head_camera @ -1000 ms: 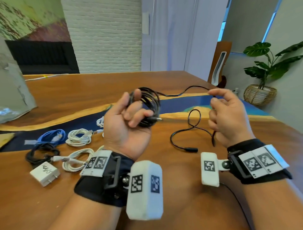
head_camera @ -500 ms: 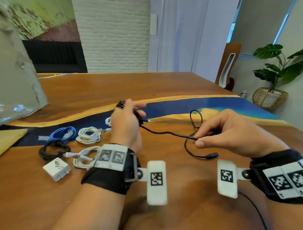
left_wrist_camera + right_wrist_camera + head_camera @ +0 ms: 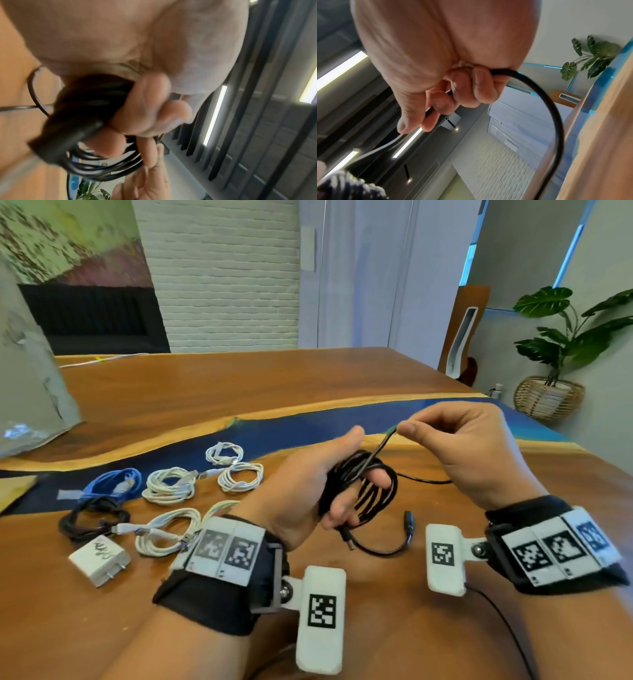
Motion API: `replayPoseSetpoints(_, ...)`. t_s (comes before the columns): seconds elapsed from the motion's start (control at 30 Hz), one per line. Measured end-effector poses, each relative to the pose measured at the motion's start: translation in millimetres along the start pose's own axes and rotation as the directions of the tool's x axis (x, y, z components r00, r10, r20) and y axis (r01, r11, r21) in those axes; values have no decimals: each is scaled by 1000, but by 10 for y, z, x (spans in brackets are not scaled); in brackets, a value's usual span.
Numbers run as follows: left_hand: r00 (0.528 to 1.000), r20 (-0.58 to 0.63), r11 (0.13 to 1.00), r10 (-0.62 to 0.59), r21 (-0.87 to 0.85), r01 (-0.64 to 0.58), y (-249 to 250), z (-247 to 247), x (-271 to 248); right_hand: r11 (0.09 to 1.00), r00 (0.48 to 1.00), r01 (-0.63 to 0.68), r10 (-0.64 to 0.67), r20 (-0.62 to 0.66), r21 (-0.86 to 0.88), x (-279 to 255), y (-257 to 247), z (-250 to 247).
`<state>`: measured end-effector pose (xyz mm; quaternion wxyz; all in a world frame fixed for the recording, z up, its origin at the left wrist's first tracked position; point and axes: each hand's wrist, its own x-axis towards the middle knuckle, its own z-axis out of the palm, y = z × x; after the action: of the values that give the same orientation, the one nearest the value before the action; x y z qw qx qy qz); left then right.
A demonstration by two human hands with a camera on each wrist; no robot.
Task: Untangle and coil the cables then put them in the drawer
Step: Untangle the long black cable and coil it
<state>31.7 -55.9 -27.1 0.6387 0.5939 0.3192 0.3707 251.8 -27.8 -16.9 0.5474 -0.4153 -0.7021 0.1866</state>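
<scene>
My left hand (image 3: 329,487) is raised over the wooden table (image 3: 239,392) with a black cable (image 3: 363,491) wound in loops round its curled fingers; the left wrist view shows the fingers (image 3: 145,108) curled round that black cable (image 3: 89,108). My right hand (image 3: 455,446), up and to the right, pinches a strand of the same cable between thumb and fingertips, and the strand runs taut down to the coil. In the right wrist view the black cable (image 3: 547,108) arcs out from under the curled fingers (image 3: 481,86). Its two loose plug ends (image 3: 409,522) lie on the table below. No drawer is in view.
On the table's left lie several coiled white cables (image 3: 169,486), a blue cable (image 3: 113,482), a black coil (image 3: 92,520) and a white charger plug (image 3: 99,559). A grey object (image 3: 30,392) stands far left. A chair (image 3: 462,337) and potted plant (image 3: 561,350) stand past the right edge.
The right hand rose from near the table to above the left hand, drawing the strand up. The left hand turned its palm upward with the coil, and less loose cable lies on the table.
</scene>
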Motion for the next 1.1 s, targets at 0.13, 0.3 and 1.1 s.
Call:
replayPoseSetpoints(0.13, 999, -10, 984, 50, -171, -51, 15, -4, -47, 996, 997, -80, 79, -17, -33, 16, 65, -49)
replayPoseSetpoints(0.3, 996, 86, 998, -2, 65, -4, -10, -5, -46, 994, 997, -54, 50, -51, -94, 10, 37, -121)
replayPoseSetpoints(1.1, 786, -552, 917, 277, 397, -44, -233, -203, 238, 897, 803, -359, 158, 575, 256, -246, -449, 454)
